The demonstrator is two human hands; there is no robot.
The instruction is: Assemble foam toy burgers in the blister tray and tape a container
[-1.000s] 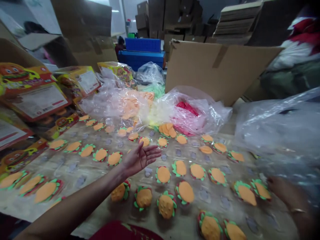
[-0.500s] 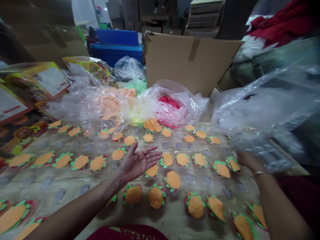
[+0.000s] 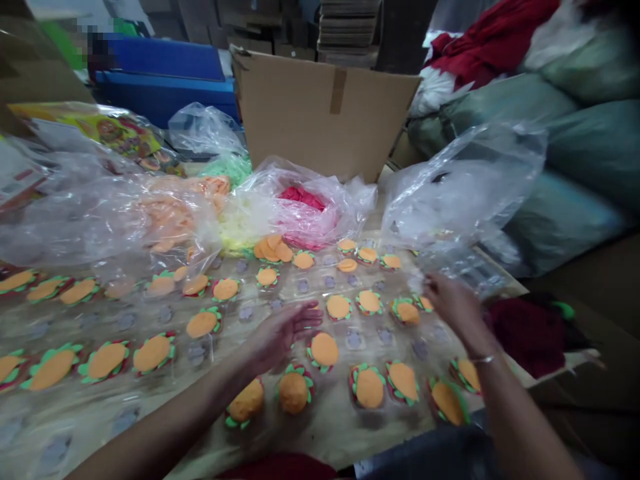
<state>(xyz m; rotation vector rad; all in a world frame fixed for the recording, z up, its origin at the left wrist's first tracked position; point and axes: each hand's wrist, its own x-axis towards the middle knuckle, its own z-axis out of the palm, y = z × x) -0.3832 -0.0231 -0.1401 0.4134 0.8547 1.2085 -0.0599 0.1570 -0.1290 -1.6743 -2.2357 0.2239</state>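
My left hand (image 3: 287, 333) hovers over the middle of the table, fingers stretched out and nothing visibly in them. Beneath and around it lie toy burgers with orange tops and green frilly leaves, such as a burger (image 3: 323, 350) just right of it and a rounder-topped burger (image 3: 295, 391) below it. At the right my right hand (image 3: 450, 300) has its fingers pinched together beside a partly hidden burger (image 3: 425, 303). A pale blur shows by its fingertips; what it holds, if anything, I cannot make out. Clear plastic trays with small grey inserts (image 3: 355, 339) lie between the burgers.
Clear bags with red pieces (image 3: 303, 198), orange pieces (image 3: 167, 217) and yellow pieces (image 3: 240, 230) line the table's back. A cardboard box (image 3: 325, 113) stands behind them. A large clear bag (image 3: 450, 200) sits at the right; loose orange discs (image 3: 273, 248) lie in a pile.
The view has swung to the right. My left hand has turned from palm up to palm sideways. My right hand has lifted slightly away from the burger at its fingertips.
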